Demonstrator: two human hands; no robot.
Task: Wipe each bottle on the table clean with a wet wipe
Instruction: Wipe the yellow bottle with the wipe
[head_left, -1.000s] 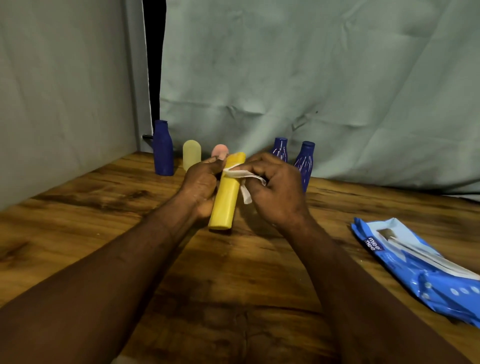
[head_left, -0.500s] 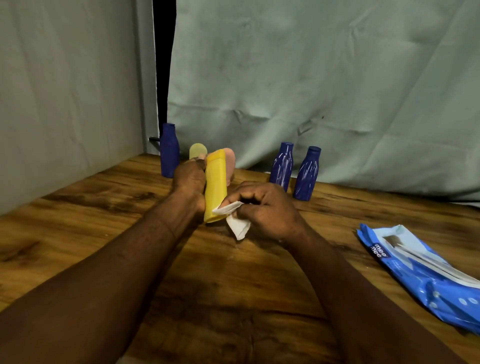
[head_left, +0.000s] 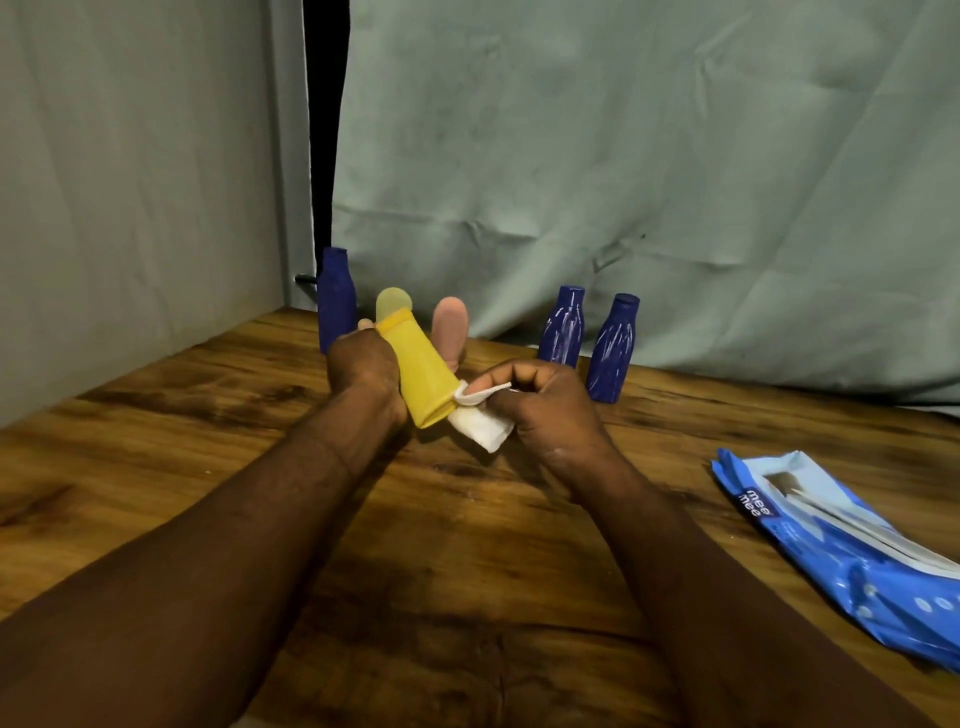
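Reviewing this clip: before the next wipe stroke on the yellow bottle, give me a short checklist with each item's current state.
1. Left hand grips the yellow bottle: ok.
2. Right hand holds the wet wipe: ok.
3. Wipe touches the bottle's lower end: ok.
4. Bottle lifted off the table, tilted: ok.
5. Standing bottles behind, such as the pink bottle, clear of the hands: cannot tell.
6. Wipe pack lies within reach on the right: ok.
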